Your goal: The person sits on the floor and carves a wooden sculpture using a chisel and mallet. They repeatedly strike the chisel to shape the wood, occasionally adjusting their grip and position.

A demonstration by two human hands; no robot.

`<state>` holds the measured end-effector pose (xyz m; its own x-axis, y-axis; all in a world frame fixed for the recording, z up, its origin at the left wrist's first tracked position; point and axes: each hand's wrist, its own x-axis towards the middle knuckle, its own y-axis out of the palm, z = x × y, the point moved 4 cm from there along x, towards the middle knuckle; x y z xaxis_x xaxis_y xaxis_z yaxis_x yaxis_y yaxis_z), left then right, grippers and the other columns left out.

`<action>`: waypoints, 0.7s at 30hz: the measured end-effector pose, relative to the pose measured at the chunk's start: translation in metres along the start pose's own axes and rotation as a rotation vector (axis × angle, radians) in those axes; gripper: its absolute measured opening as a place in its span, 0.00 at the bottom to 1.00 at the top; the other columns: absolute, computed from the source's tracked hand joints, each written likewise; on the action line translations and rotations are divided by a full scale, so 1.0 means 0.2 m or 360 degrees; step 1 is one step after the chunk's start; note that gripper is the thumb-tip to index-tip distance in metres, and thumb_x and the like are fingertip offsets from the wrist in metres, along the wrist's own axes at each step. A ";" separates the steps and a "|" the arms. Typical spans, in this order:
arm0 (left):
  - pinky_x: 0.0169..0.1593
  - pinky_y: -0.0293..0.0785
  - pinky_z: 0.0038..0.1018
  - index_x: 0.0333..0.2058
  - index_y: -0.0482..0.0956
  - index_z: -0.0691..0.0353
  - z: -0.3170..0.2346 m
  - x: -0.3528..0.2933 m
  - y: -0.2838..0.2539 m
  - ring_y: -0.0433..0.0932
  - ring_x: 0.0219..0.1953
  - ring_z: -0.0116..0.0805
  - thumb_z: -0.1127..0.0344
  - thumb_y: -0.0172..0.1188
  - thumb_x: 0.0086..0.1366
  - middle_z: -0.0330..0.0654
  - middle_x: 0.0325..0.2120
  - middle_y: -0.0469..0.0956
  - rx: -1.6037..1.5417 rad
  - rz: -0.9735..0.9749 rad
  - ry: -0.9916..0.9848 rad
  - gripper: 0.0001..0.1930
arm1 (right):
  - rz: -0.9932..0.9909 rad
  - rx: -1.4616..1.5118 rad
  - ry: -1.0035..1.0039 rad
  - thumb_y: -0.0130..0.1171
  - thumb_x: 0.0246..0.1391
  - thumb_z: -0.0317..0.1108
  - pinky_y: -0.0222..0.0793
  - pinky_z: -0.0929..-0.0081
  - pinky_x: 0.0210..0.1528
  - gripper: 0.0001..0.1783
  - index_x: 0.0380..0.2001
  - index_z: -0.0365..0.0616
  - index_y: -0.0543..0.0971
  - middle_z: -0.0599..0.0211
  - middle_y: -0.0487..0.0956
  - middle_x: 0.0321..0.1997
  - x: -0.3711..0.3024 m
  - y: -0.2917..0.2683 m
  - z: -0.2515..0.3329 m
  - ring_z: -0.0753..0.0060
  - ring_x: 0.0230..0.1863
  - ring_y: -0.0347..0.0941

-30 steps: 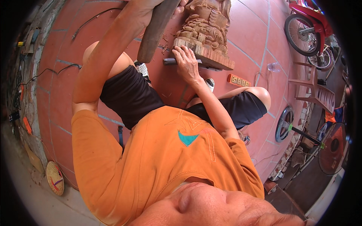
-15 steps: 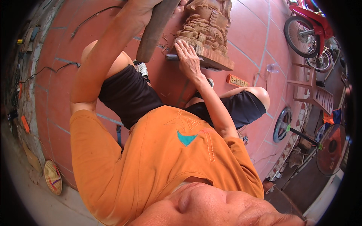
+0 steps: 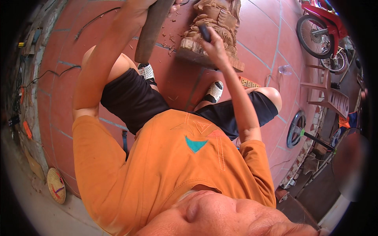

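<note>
By carved wood (image 3: pixel 221 15), dark tool (image 3: pixel 204 32) in right grip (image 3: pixel 215 46), club (image 3: pixel 151 31) in left grip (image 3: pixel 174 8)

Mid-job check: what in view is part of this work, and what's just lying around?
Seems part of the work:
- thick wooden bar, in the left hand
- dark-handled tool, in the right hand
- carved wooden piece

Apparently just around:
- red motorbike
- plastic chair
- clear cup
- round woven item

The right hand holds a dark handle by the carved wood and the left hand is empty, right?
Not quite: the left hand isn't empty. The head view shows it holding a thick brown stick. The right hand does hold a dark handle by the carved wood.
</note>
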<state>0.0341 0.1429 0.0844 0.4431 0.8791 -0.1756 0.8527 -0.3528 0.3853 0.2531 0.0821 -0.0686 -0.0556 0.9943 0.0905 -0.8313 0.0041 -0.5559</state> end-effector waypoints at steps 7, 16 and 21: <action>0.22 0.73 0.22 0.47 0.77 0.60 -0.02 -0.09 -0.11 0.77 0.20 0.26 0.63 0.69 0.66 0.37 0.26 0.78 0.0009 -0.0087 0.0015 0.15 | 0.0383 0.0454 0.0136 0.62 0.67 0.46 0.71 0.74 0.46 0.23 0.56 0.43 0.72 0.69 0.78 0.41 0.20 -0.10 0.07 0.78 0.43 0.74; 0.24 0.73 0.20 0.59 0.70 0.69 0.28 -0.44 -0.07 0.76 0.22 0.25 0.58 0.65 0.70 0.40 0.29 0.76 0.0019 -0.0297 0.0206 0.26 | 0.0617 0.0472 0.0015 0.69 0.60 0.36 0.78 0.72 0.47 0.30 0.63 0.43 0.71 0.65 0.83 0.49 0.33 0.18 0.01 0.76 0.48 0.79; 0.24 0.75 0.21 0.52 0.72 0.67 0.53 -0.47 -0.12 0.77 0.21 0.26 0.65 0.66 0.69 0.40 0.27 0.76 0.0010 -0.0513 0.0331 0.18 | 0.0655 0.0405 -0.0147 0.71 0.56 0.31 0.78 0.70 0.50 0.32 0.62 0.42 0.71 0.62 0.83 0.50 0.38 0.30 -0.04 0.71 0.49 0.80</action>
<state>0.0007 0.0350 -0.0053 0.0870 0.9913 -0.0990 0.9410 -0.0492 0.3348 0.2046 0.1598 -0.1019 -0.4471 0.8944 -0.0149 -0.8381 -0.4247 -0.3423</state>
